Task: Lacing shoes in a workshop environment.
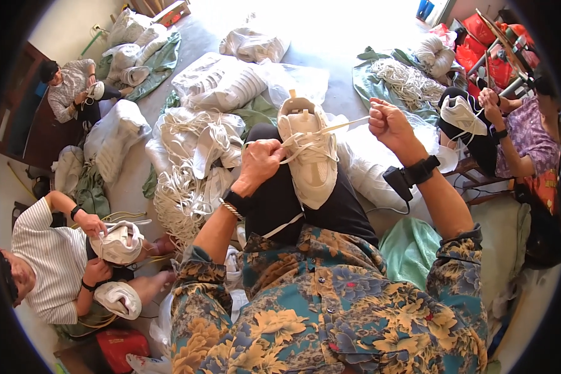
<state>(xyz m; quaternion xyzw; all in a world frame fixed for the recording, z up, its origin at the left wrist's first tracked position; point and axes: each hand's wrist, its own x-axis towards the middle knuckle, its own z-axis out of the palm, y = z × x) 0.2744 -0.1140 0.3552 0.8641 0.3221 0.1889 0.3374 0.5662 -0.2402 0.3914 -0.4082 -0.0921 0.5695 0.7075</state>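
Note:
A cream-white sneaker rests on my dark-trousered lap, its toe toward me and its heel loop pointing away. Pale laces crisscross its tongue. My right hand is closed on one shoelace, which runs taut from the upper eyelets out to the right. At the shoe's left side my left hand is closed around lace too, its knuckles close to the eyelets. A loose lace end trails over my lap below the left hand. Exactly how the left fingertips grip is hidden.
A heap of loose laces and white shoes lies to my left. Plastic-bagged shoes sit ahead, others at my right. Co-workers handle shoes at lower left, far left and right. More laces lie on green sacking.

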